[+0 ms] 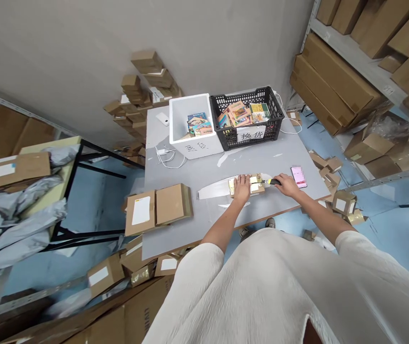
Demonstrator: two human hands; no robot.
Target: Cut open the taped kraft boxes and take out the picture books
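Observation:
A small cardboard box (257, 189) with shiny yellowish tape lies near the front of the grey table (204, 217). My left hand (242, 188) is laid across it, fingers closed over its top and toward the far edge, holding it down. From the right, my right hand (286, 185) grips a yellow and black utility knife (273, 181), whose tip is at the box's right end. Beneath the box a whitish strip (213, 189) stretches to the left. A phone with a pink screen (299, 177) rests just beyond my right hand.
At the back stand a white foam bin (199, 149) and a black crate (279, 117), both containing booklets. Cardboard boxes (170, 205) sit at the table's left edge. A white cable (174, 165) lies nearby. Boxes and shelving (355, 36) surround the table.

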